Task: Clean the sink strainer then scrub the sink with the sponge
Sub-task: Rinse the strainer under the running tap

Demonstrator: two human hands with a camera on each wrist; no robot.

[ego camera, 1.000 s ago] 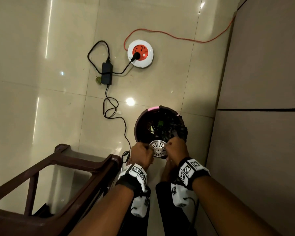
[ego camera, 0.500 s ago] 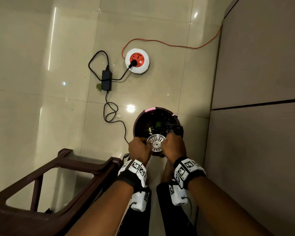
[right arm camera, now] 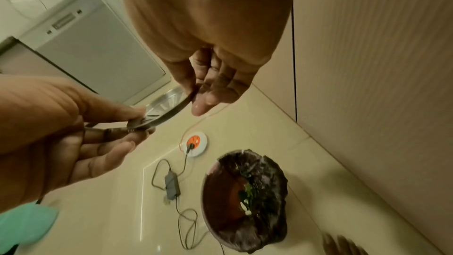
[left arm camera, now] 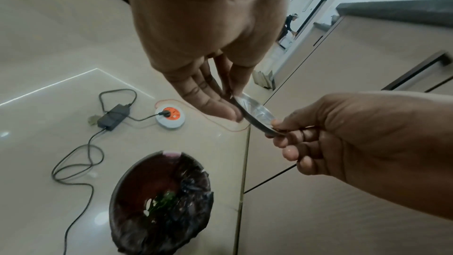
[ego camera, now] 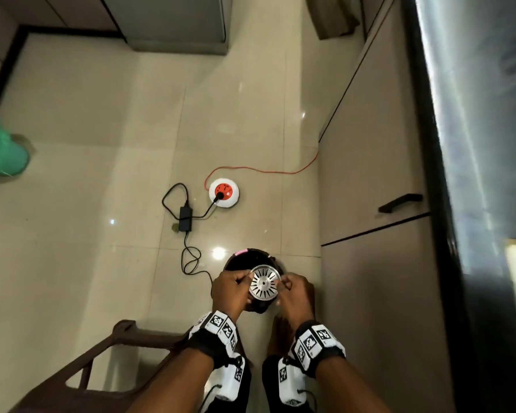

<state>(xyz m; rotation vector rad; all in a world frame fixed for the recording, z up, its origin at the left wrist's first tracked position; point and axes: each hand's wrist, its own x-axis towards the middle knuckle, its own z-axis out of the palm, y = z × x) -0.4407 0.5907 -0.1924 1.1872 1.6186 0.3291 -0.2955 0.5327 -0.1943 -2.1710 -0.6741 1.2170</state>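
Steel sink strainer point(ego camera: 264, 283), one, pinched at rim by left hand point(ego camera: 231, 290) and right hand point(ego camera: 295, 293), above one dark bin point(left arm camera: 161, 205). Beyond: one power adapter point(ego camera: 185, 218), one round socket reel point(ego camera: 224, 192).

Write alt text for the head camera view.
Both hands, left hand and right hand, pinch a round slotted metal sink strainer by its rim above a dark bin on the tiled floor. Beyond lie a round extension socket and power adapter.
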